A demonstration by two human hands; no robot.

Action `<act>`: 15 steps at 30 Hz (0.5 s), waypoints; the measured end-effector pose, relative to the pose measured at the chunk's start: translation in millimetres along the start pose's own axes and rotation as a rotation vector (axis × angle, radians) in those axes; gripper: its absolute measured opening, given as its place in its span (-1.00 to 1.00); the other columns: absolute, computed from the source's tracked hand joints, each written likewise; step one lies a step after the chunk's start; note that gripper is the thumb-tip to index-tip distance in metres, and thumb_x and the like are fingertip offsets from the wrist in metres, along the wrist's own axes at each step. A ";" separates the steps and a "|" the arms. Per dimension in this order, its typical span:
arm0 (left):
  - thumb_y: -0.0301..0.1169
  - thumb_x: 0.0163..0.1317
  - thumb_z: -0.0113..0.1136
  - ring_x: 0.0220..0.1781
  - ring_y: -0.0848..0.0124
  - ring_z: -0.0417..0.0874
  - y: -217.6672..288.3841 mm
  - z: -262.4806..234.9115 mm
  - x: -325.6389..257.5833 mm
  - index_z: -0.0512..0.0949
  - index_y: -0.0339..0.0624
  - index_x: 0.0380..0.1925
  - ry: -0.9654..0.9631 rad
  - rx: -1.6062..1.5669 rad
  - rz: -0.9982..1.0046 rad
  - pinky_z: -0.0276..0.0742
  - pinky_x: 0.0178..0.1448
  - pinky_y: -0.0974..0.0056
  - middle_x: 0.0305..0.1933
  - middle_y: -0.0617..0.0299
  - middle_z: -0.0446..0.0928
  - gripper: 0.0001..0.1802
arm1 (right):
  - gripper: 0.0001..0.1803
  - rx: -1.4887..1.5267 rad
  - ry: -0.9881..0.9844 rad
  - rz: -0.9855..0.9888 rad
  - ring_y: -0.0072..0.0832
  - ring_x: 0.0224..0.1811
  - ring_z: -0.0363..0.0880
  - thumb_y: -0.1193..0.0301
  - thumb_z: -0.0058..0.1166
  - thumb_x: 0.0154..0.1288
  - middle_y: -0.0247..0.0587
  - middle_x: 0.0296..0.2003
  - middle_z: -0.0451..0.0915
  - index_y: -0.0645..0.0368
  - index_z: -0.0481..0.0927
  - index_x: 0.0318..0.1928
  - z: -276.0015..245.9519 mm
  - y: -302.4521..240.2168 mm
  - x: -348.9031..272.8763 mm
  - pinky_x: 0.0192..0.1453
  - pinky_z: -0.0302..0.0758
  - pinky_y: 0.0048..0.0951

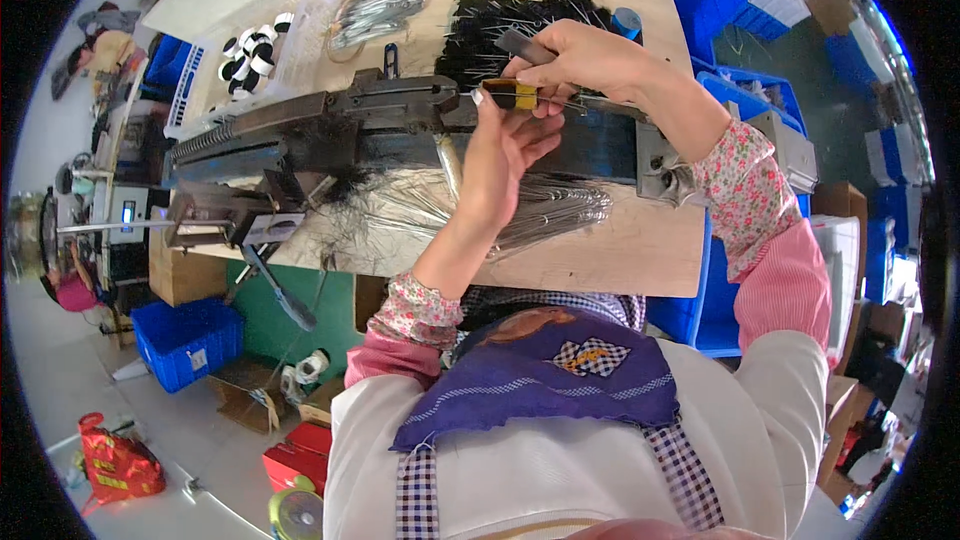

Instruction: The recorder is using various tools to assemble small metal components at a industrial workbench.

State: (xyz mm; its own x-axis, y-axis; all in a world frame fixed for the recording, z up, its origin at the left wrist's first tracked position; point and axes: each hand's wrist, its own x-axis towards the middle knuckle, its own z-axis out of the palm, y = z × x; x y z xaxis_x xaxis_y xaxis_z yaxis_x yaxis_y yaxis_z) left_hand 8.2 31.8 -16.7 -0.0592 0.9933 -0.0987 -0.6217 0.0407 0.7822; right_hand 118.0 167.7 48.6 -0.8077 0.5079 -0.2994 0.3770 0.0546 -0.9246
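pinching yellow comb (pixel 520 94), both hands' fingers (pixel 500 100) above machine rail (pixel 300 120), near bench edge (pixel 590 285)

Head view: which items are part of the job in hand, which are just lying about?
In use:
left hand and right hand, together on a small yellow piece
dark tool in the right hand
metal machine
wire bundle
black bristles

Lying about:
black-and-white rings
blue roll
blue crates
red bag
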 end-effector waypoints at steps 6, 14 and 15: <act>0.27 0.32 -0.27 0.40 0.19 0.22 19.7 1.1 -7.3 0.15 -0.41 0.21 0.002 -0.618 -0.074 0.15 0.46 0.09 0.27 -0.03 0.25 -0.12 | -0.68 -1.021 0.481 -0.282 -0.20 -0.10 0.48 0.34 0.07 0.17 -0.09 0.01 0.51 0.08 0.64 -0.05 4.2 -10.6 -18.1 0.02 0.49 -0.27; 0.27 0.33 -0.32 0.33 0.20 0.30 17.6 -1.9 -12.8 0.27 -0.43 0.13 0.012 -0.705 -0.031 0.18 0.44 0.14 0.21 -0.02 0.35 -0.13 | -0.70 -0.922 0.531 -0.694 -0.26 -0.35 0.49 0.52 0.12 0.05 -0.23 -0.44 0.46 0.12 0.63 -0.13 51.6 -5.4 -28.3 -0.27 0.42 -0.33; 0.27 0.33 -0.32 0.33 0.20 0.30 18.5 -1.2 -14.9 0.27 -0.43 0.13 0.015 -0.716 -0.023 0.18 0.44 0.14 0.21 -0.02 0.35 -0.13 | -0.71 -0.764 0.534 -0.692 -0.27 -0.44 0.47 0.58 0.14 0.03 -0.21 -0.49 0.47 0.20 0.65 -0.16 37.1 -7.3 -23.4 -0.33 0.41 -0.35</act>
State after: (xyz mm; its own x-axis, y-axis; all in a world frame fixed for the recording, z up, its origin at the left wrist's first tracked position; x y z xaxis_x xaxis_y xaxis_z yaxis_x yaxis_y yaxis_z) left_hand -3.4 17.6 -1.5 -0.0476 0.9913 -0.1229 -0.9824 -0.0242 0.1850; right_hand 117.4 123.6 53.7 -0.7228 0.4546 0.5204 0.2522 0.8747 -0.4139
